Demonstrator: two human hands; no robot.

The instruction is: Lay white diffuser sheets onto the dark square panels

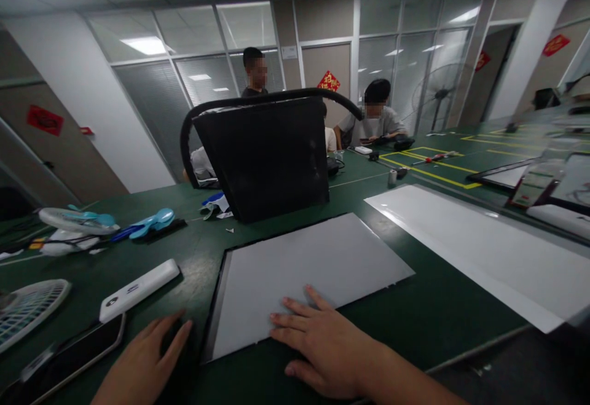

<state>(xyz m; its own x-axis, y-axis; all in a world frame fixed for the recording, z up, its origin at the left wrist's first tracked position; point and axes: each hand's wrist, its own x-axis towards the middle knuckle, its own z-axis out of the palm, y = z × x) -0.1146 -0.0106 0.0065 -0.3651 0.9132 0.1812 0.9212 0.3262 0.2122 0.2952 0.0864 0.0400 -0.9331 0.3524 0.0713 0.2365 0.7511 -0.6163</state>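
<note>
My right hand [325, 346] lies flat, fingers spread, on the near edge of a white sheet [313, 270] set in a thin dark frame on the green table [428, 306]. My left hand [147, 362] rests palm down on the table just left of the frame's near left corner, holding nothing. A dark phone [78, 356] lies right beside the left hand, and a white power bank [138, 288] sits a little beyond it.
A black bin with a curved handle [265, 159] stands behind the sheet. A long white sheet [483, 251] lies to the right. Small fans [78, 220] and a fan grille [27, 310] sit at the left. Two people are at the far end of the table.
</note>
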